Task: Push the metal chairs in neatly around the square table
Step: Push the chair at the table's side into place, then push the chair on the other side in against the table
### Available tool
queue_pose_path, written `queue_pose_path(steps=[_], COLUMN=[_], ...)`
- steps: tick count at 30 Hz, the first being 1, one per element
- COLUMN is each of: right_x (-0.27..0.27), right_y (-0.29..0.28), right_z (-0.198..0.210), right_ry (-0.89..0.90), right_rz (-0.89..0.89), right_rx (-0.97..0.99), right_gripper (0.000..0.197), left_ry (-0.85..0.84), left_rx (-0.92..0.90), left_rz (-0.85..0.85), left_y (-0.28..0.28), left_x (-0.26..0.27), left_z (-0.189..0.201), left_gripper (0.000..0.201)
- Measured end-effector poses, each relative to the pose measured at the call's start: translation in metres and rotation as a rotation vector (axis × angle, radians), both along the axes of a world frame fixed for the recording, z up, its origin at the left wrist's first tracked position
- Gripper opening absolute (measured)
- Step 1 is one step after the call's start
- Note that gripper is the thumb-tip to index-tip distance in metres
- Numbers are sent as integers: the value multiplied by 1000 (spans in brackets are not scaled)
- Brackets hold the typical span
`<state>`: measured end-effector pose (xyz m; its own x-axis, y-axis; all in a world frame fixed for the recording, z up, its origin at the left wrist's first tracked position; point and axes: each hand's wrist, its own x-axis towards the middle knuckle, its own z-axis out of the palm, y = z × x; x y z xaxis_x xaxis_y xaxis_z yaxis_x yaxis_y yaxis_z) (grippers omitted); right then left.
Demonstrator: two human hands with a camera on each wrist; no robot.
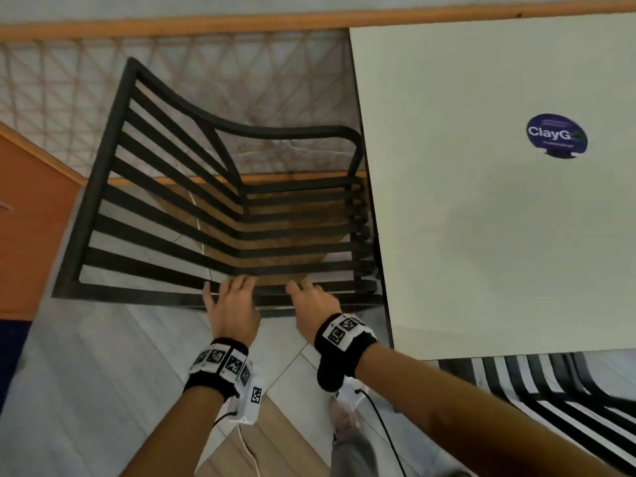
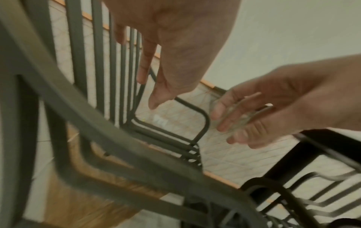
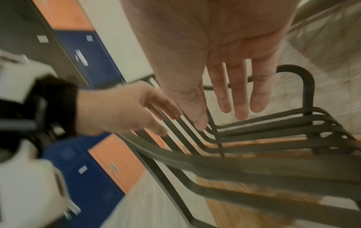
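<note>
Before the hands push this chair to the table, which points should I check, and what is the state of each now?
1. Both hands near the chair: ok. The left hand and right hand are at its near side frame.
2. Firm grip on the frame: not ok. Fingers are straight in both wrist views, nothing clasped.
3. Seat front faces the square table: ok.
4. Chair squared to the table edge: cannot tell, wide lens.
5. Space under the table free: cannot tell, hidden.
6. The second chair tucked in: ok, partly under the near edge.
</note>
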<state>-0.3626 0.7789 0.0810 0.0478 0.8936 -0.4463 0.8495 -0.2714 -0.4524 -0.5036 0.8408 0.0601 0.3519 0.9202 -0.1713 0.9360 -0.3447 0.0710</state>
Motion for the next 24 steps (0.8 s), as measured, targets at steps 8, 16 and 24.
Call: queue_pose_path(steps=[8,16,24], right_x=[98,288,488], right_y=[-126,-365,-570], right_z=[94,126,166], right_ry=[24,-239,-490], right_rz=[-160,-320,-343], right_rx=[310,470,405], right_gripper=[19,11,14], left_ry=[-251,-448,-409], left_rx=[-15,-200,-240], left_rz=[-112,-435,-653], left_y=[-84,-253,-452], left_x=[86,240,427], left_z=[85,150,181], left_gripper=[33,24,25])
